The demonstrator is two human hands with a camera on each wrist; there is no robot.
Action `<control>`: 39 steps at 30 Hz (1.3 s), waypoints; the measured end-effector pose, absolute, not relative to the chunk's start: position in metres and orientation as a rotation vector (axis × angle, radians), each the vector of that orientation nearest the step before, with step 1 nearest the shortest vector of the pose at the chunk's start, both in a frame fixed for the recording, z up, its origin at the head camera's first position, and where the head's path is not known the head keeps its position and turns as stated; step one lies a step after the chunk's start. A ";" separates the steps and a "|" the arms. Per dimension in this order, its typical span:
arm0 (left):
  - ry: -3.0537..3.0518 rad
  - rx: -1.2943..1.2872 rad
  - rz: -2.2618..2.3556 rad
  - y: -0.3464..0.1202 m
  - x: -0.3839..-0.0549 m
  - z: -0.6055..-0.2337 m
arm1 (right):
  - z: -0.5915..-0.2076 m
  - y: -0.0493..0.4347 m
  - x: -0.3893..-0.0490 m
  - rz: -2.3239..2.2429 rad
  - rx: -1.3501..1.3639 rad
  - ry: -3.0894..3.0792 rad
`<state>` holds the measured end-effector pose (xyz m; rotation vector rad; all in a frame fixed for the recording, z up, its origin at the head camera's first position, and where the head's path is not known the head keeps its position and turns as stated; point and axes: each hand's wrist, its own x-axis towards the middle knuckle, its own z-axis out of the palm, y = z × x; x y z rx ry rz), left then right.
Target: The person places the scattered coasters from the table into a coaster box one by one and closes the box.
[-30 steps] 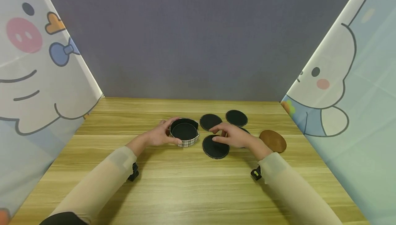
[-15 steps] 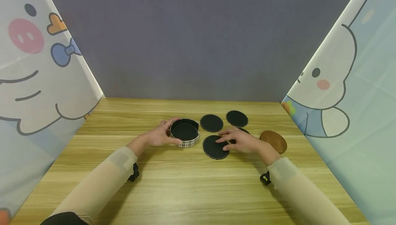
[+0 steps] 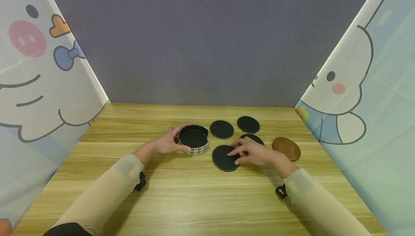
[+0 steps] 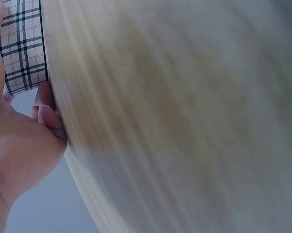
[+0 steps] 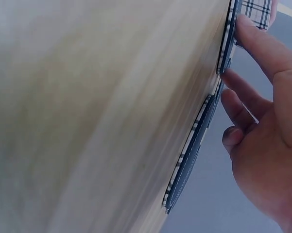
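In the head view my left hand (image 3: pixel 166 143) grips a round, open-topped coaster holder (image 3: pixel 199 151) with plaid sides and a black inside. Its thumb lies along the front wall, the fingers round the far side. The plaid wall (image 4: pixel 25 53) shows between thumb and fingers in the left wrist view. My right hand (image 3: pixel 254 152), fingers extended, touches the right part of a black round coaster (image 3: pixel 223 158) lying on the table. In the right wrist view a fingertip meets that coaster (image 5: pixel 228 36) near its edge. Another black coaster (image 3: pixel 256 138) lies partly hidden behind the right hand.
Two more black coasters, a left one (image 3: pixel 222 129) and a right one (image 3: pixel 248 124), lie farther back. A brown round coaster (image 3: pixel 286 148) is to the right of the right hand. The wooden table (image 3: pixel 188 200) ends at a grey back panel (image 3: pixel 201 48), with printed cloth at both sides.
My right hand has moved right and slightly toward me. The coaster under its fingers has slid a little toward me. The left hand and holder have stayed put.
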<state>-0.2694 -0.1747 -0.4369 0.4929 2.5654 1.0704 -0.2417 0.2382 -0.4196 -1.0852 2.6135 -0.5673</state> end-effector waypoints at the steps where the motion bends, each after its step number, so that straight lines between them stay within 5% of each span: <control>1: 2.565 0.492 1.071 -0.174 -0.270 -0.437 | -0.420 0.238 -0.241 -0.576 -1.074 2.611; 39: 2.555 0.508 1.079 -0.175 -0.269 -0.436 | -0.412 0.232 -0.230 -0.631 -1.043 2.581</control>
